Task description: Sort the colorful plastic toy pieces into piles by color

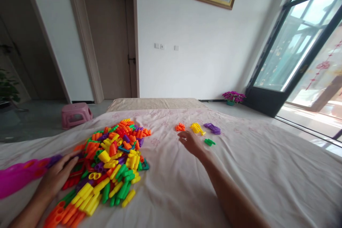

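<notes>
A large pile of toy plastic tube pieces (114,164) in orange, yellow, green, purple and red lies on the left half of the cloth. At the pile's left edge rests my left hand (56,176), fingers stretched apart beside red and purple pieces; its fingertips are partly hidden. My right hand (191,143) is just in front of a small orange group of pieces (180,127), its fingers loosely bent and apart, with nothing visible in them. Farther right lie a yellow group (197,128), a purple group (212,128) and a green piece (210,142).
A pale floral cloth (256,171) covers the broad surface. A magenta plastic object (21,176) lies by my left arm. Beyond are a pink stool (76,114), a door (108,42), a pot of magenta flowers (233,97) and a glass door (283,46).
</notes>
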Action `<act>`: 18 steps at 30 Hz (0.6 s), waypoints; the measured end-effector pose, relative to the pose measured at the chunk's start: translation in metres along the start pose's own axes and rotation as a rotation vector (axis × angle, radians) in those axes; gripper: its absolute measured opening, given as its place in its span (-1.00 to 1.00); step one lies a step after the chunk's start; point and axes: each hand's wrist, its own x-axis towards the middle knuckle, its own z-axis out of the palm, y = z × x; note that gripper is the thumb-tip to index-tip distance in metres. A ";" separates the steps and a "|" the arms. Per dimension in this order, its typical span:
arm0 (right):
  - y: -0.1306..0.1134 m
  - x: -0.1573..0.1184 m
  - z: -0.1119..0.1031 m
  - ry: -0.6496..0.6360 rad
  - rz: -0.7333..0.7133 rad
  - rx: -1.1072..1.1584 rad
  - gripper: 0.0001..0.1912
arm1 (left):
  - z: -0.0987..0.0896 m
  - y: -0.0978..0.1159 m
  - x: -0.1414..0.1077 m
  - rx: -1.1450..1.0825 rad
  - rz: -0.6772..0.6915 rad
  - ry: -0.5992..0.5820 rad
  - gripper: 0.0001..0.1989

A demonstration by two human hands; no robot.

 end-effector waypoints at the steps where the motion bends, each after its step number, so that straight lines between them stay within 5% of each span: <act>1: -0.018 -0.002 0.010 -0.047 -0.087 0.081 -0.74 | 0.000 -0.002 0.001 -0.048 -0.031 -0.040 -0.44; 5: -0.074 -0.014 0.051 -0.182 -0.367 0.233 -0.53 | 0.001 -0.008 0.004 -0.122 -0.096 -0.082 -0.41; 9: -0.104 -0.020 0.075 -0.233 -0.511 0.169 -0.33 | 0.001 -0.007 0.003 -0.151 -0.115 -0.098 -0.40; 18: -0.101 -0.020 0.074 -0.186 -0.409 0.099 -0.63 | -0.002 0.002 -0.001 -0.123 -0.115 -0.108 -0.41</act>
